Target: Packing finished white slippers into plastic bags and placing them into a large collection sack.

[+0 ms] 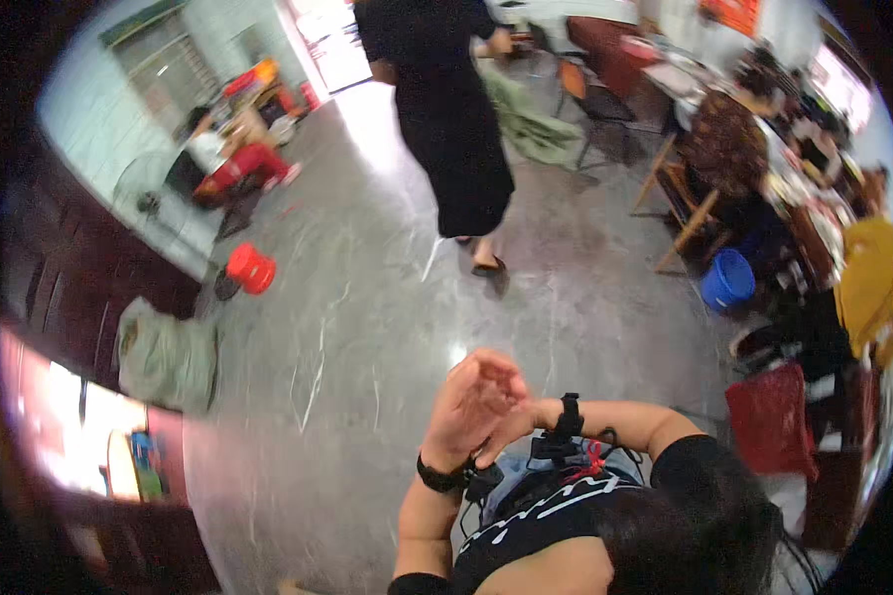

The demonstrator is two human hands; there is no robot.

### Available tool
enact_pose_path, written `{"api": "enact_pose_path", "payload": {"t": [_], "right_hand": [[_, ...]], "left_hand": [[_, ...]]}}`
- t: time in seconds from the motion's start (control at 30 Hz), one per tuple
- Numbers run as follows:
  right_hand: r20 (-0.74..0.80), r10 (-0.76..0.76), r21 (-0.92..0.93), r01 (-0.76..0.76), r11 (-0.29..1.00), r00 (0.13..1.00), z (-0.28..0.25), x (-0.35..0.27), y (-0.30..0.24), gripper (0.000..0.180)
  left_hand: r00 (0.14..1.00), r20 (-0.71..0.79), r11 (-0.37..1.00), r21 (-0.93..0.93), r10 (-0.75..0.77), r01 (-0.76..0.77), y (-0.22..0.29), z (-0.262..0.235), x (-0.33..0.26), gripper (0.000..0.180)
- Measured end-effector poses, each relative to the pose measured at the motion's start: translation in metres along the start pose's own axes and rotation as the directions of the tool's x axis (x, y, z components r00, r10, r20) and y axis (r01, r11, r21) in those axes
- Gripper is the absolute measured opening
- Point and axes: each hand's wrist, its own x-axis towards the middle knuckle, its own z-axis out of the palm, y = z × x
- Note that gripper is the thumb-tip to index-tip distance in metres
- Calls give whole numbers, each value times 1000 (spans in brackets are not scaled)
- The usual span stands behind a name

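My left hand is raised in front of my body, palm turned inward and fingers loosely bent, with nothing visible in it. A black wristband with a small dark device circles that wrist. My right hand reaches across from the right, close against the left hand's palm and wrist. Its fingertips point down toward the device on the left wristband; whether they grip it cannot be made out. Another black band is on my right wrist. Dark cables and a red cord hang at my waist.
A person in black walks on the grey floor ahead; another sits at left beside a standing fan. A red bucket and pale sack stand left. At right are a wooden chair, blue bucket and cloth-laden tables.
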Motion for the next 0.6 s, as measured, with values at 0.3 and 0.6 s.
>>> {"api": "enact_pose_path", "payload": {"t": [0.3,0.6], "right_hand": [[-224,-198,-66,188,980,954,-114,19,-7,40],[-208,-309,-150,282,948,928,-312,26,-61,37]], "left_hand": [[972,-81,953,193,-220,232,61,-41,102,28],[998,-48,953,298,-49,61,132,-93,273,28]]}}
